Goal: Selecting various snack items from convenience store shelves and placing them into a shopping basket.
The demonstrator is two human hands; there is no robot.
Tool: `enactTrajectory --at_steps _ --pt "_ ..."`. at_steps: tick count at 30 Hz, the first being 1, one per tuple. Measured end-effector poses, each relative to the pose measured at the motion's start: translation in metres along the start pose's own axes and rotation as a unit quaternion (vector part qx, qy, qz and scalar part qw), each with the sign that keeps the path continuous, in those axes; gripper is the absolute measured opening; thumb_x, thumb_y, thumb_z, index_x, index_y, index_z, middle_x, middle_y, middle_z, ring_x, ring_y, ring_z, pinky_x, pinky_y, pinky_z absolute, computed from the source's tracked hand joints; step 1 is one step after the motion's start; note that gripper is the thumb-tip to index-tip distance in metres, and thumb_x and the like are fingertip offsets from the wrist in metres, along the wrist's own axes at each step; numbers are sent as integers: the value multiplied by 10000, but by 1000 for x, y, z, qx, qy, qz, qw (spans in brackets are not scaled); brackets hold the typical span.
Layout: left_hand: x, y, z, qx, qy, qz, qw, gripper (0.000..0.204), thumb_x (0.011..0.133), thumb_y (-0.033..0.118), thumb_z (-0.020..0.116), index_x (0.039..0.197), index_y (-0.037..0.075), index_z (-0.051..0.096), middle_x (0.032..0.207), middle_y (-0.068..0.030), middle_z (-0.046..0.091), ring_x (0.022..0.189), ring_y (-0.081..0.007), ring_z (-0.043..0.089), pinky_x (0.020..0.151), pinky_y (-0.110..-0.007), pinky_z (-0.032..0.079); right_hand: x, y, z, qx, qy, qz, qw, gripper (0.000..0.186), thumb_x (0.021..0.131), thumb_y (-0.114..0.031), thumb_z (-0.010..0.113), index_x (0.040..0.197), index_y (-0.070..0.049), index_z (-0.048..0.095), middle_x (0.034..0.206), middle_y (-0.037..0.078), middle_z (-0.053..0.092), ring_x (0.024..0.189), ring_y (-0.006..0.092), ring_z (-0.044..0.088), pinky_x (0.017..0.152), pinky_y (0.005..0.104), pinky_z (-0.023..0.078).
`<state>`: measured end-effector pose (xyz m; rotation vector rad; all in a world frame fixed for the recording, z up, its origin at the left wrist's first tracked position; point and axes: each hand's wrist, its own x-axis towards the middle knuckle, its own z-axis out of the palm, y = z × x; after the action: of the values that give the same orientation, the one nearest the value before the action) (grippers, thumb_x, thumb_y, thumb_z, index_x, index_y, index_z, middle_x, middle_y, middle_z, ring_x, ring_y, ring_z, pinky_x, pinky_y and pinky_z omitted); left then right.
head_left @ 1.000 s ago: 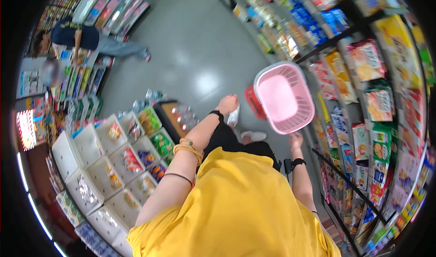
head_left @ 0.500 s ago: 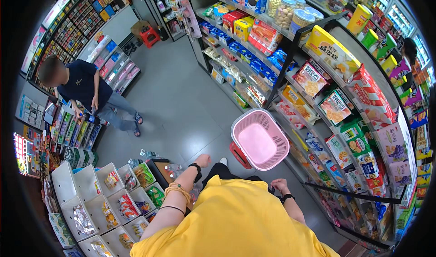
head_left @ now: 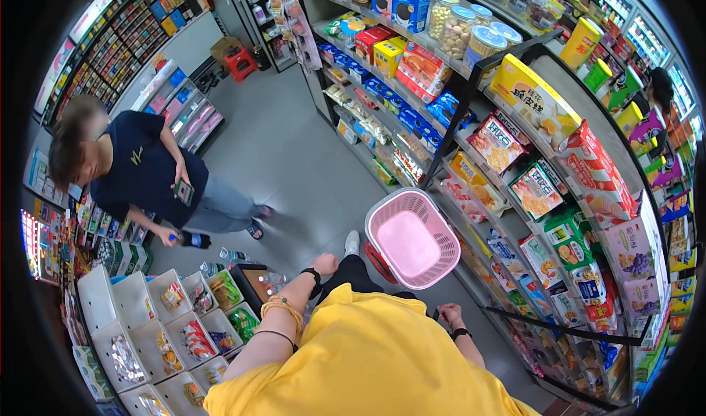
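My left hand (head_left: 326, 263) is held out in front of my left side, fingers curled into a loose fist, with no object showing in it. A beaded bracelet and a dark wristband circle that arm. On my other side my right hand (head_left: 450, 314) is closed low by my hip. A small dark thing (head_left: 435, 315) shows at its fingers, too small to name. Ahead of me, between both hands and touching neither, is a pink plastic basket (head_left: 413, 238) with slotted walls and nothing inside. Its red handle (head_left: 379, 264) hangs along the left side.
Snack shelves (head_left: 471, 85) run along the right. Tilted white bins (head_left: 132, 298) of packets stand at my left. A person (head_left: 147, 169) at the left holds a dark drink bottle (head_left: 195, 240) and a phone (head_left: 183, 191). Water bottles (head_left: 235, 256) stand near the bins. A red stool (head_left: 240, 64) is at the back.
I have moved forward a little; one of my shoes shows further out. The person at the left has come nearer, bottle and phone in hand. My hands keep their closed shape.
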<state>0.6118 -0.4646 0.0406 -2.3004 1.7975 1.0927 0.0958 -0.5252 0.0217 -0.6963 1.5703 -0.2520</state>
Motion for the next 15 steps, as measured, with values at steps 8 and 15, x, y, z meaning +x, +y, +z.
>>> enactTrajectory --at_steps 8,15 --pt "145 3 -94 31 -135 31 990 280 726 289 607 905 85 675 947 -151 656 929 -329 613 828 -417 491 19 -1 53 146 63 38 987 86 774 -41 598 855 -38 569 681 72 610 534 171 614 434 271 504" --pt "281 -5 -190 139 -191 150 960 279 751 279 586 916 58 627 929 -161 651 904 -342 606 792 -429 482 -23 -52 155 252 186 83 946 74 812 -76 575 872 -33 578 700 84 622 547 190 623 452 278 505"
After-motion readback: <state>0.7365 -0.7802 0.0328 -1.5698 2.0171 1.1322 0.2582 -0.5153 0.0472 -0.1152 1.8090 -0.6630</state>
